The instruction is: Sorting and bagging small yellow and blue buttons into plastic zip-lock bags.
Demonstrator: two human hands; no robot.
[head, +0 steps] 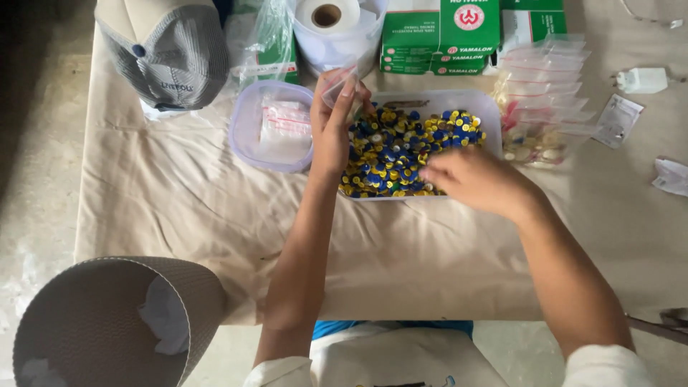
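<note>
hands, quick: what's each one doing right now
Left hand: shut on a small clear bag, held up.
Right hand: fingers down in the tray of blue and yellow caps; grip cannot be told.

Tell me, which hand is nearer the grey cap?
Left. The left hand is raised near the round tub beside the grey cap; the right hand lies farther off, over the tray.

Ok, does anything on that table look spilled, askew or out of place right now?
Nothing spilled: the yellow and blue caps all sit inside the white tray. The pile of clear bags at the right is loosely fanned, not squared. A torn wrapper and a small packet lie loose near the table's right edge.
</note>
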